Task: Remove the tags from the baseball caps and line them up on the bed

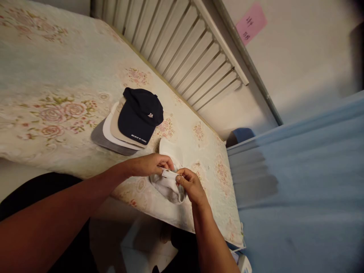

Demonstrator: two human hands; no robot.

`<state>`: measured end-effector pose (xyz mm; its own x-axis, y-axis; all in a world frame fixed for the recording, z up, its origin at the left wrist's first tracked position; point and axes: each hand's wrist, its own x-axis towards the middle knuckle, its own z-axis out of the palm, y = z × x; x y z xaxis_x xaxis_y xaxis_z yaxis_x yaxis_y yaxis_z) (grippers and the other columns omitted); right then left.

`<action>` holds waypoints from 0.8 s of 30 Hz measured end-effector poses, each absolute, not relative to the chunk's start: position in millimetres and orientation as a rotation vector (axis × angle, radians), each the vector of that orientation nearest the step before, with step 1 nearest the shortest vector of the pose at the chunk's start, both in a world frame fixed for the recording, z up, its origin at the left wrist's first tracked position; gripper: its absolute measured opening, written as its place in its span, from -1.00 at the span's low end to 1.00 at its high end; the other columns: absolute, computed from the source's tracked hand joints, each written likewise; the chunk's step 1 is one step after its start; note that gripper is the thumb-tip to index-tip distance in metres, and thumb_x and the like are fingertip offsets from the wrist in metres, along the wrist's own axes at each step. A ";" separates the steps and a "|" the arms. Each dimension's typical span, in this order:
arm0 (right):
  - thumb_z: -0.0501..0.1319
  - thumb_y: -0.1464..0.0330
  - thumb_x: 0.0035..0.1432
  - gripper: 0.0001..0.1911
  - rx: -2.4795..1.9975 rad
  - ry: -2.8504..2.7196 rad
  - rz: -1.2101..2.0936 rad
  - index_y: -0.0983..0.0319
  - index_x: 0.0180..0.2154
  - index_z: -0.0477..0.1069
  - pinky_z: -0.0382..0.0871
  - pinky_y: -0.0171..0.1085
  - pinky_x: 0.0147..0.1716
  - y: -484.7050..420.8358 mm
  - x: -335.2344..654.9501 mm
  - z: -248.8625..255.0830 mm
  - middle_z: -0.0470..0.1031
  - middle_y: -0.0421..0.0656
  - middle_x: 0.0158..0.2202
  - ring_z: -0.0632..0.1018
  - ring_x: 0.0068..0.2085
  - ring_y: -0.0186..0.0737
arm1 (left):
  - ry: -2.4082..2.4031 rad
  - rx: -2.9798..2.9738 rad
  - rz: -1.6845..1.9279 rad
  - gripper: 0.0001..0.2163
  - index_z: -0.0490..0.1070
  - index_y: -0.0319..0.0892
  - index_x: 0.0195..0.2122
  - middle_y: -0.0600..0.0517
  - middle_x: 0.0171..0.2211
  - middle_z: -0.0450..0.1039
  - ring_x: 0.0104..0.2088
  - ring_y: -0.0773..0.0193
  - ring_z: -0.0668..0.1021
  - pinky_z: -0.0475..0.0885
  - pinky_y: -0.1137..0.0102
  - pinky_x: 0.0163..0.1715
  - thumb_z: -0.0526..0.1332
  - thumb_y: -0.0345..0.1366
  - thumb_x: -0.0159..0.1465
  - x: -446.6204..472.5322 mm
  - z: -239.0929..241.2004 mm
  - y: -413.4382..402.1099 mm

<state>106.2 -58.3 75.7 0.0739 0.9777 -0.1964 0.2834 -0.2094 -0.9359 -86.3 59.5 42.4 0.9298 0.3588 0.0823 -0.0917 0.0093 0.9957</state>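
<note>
A white baseball cap point(167, 187) lies on the flowered tablecloth in front of me, its brim pointing away. My left hand point(159, 165) pinches one end of the cap's back strap, near the buckle. With thumb and fingers, my right hand point(189, 182) grips the strap's other end. The strap is stretched between both hands, above the cap's opening. Up and to the left sits a stack of caps: a navy cap point(143, 110) with white lettering on top, over beige, white and grey brims point(101, 136).
The flowered tablecloth point(85, 72) covers the surface. Behind it runs a metal rail with bars point(170, 41). A blue curtain point(298, 182) hangs at the right, and a pink note point(251, 22) is on the wall. Below the near edge are my dark-clad legs point(71, 242).
</note>
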 end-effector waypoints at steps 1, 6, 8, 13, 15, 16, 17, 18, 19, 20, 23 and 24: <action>0.29 0.30 0.04 -0.87 -1.607 -1.300 1.137 0.21 -0.35 0.44 0.18 -0.37 -0.46 -58.7 104.8 77.4 0.40 -0.27 -0.52 0.37 -0.49 -0.37 | 0.216 1.518 0.353 -0.79 0.39 -0.17 -0.19 0.10 -0.36 0.41 -0.39 0.36 0.45 0.29 0.48 -0.39 0.16 -0.35 0.12 -86.2 42.1 59.4; 0.23 0.43 0.04 -0.89 -1.712 -1.508 0.829 0.19 -0.31 0.47 0.26 -0.33 -0.34 -63.2 90.1 91.4 0.43 -0.23 -0.39 0.41 -0.37 -0.31 | 0.234 1.493 0.350 -0.81 0.39 -0.17 -0.22 0.12 -0.40 0.39 -0.42 0.37 0.44 0.27 0.49 -0.41 0.18 -0.34 0.10 -85.8 41.5 58.1; 0.19 0.46 0.06 -0.84 -1.708 -1.635 0.714 0.18 -0.27 0.48 0.29 -0.30 -0.28 -66.1 81.8 97.3 0.47 -0.18 -0.28 0.44 -0.29 -0.27 | 0.232 1.476 0.352 -0.81 0.38 -0.18 -0.23 0.12 -0.41 0.39 -0.43 0.38 0.44 0.28 0.49 -0.41 0.19 -0.32 0.11 -85.2 41.4 57.4; 0.18 0.48 0.10 -0.80 -1.631 -1.844 0.528 0.14 -0.22 0.45 0.31 -0.21 -0.12 -71.7 65.5 104.3 0.46 -0.11 -0.10 0.45 -0.08 -0.16 | 0.239 1.476 0.382 -0.84 0.36 -0.18 -0.28 0.14 -0.45 0.36 -0.44 0.38 0.43 0.24 0.49 -0.43 0.19 -0.34 0.09 -81.8 38.4 56.5; 0.19 0.48 0.09 -0.84 -1.645 -1.861 0.509 0.14 -0.27 0.43 0.29 -0.19 -0.09 -72.4 63.5 103.5 0.46 -0.11 -0.11 0.45 -0.09 -0.15 | 0.239 1.493 0.387 -0.86 0.36 -0.18 -0.31 0.14 -0.46 0.35 -0.44 0.38 0.41 0.23 0.49 -0.44 0.19 -0.36 0.07 -80.9 36.4 56.7; 0.20 0.48 0.08 -0.86 -1.662 -1.851 0.521 0.15 -0.30 0.42 0.29 -0.20 -0.11 -72.5 63.6 102.8 0.46 -0.12 -0.14 0.45 -0.12 -0.16 | 0.236 1.508 0.386 -0.86 0.36 -0.18 -0.31 0.14 -0.46 0.35 -0.44 0.38 0.41 0.22 0.48 -0.43 0.19 -0.36 0.06 -80.9 35.8 57.0; 0.20 0.48 0.08 -0.89 -1.685 -1.834 0.537 0.16 -0.33 0.40 0.29 -0.22 -0.15 -72.4 64.1 101.9 0.46 -0.13 -0.18 0.45 -0.16 -0.18 | 0.231 1.525 0.381 -0.85 0.37 -0.18 -0.31 0.14 -0.45 0.35 -0.43 0.37 0.42 0.23 0.48 -0.43 0.19 -0.37 0.06 -81.1 35.6 57.3; 0.20 0.47 0.08 -0.91 -1.712 -1.813 0.559 0.16 -0.35 0.39 0.29 -0.25 -0.19 -72.3 65.1 101.0 0.45 -0.14 -0.23 0.45 -0.21 -0.20 | 0.224 1.541 0.373 -0.84 0.37 -0.17 -0.30 0.13 -0.44 0.36 -0.41 0.36 0.42 0.23 0.47 -0.41 0.18 -0.37 0.06 -81.7 35.9 57.6; 0.20 0.46 0.08 -0.93 -1.739 -1.786 0.584 0.17 -0.37 0.37 0.28 -0.27 -0.25 -72.1 66.4 100.2 0.44 -0.17 -0.29 0.43 -0.27 -0.22 | 0.215 1.556 0.365 -0.83 0.38 -0.17 -0.29 0.12 -0.43 0.37 -0.40 0.35 0.43 0.24 0.47 -0.40 0.17 -0.38 0.06 -82.6 36.7 57.9; 0.20 0.45 0.08 -0.94 -1.761 -1.754 0.617 0.17 -0.38 0.37 0.26 -0.29 -0.31 -71.9 67.8 99.5 0.42 -0.19 -0.34 0.41 -0.32 -0.25 | 0.205 1.570 0.358 -0.82 0.39 -0.17 -0.27 0.12 -0.41 0.38 -0.38 0.34 0.44 0.25 0.46 -0.38 0.16 -0.38 0.07 -83.6 37.9 58.1; 0.21 0.41 0.09 -0.96 -1.797 -1.617 0.768 0.17 -0.39 0.35 0.16 -0.35 -0.46 -71.3 72.5 97.2 0.31 -0.28 -0.51 0.31 -0.48 -0.33 | 0.183 1.592 0.351 -0.81 0.40 -0.17 -0.24 0.10 -0.36 0.40 -0.34 0.34 0.45 0.27 0.46 -0.33 0.15 -0.36 0.10 -85.9 41.2 58.1; 0.21 0.40 0.08 -0.96 -1.794 -1.571 0.819 0.17 -0.39 0.35 0.12 -0.35 -0.50 -71.0 74.0 96.0 0.27 -0.30 -0.54 0.26 -0.52 -0.35 | 0.179 1.592 0.349 -0.82 0.41 -0.17 -0.23 0.10 -0.36 0.41 -0.33 0.34 0.45 0.27 0.46 -0.33 0.16 -0.35 0.11 -86.2 41.8 57.9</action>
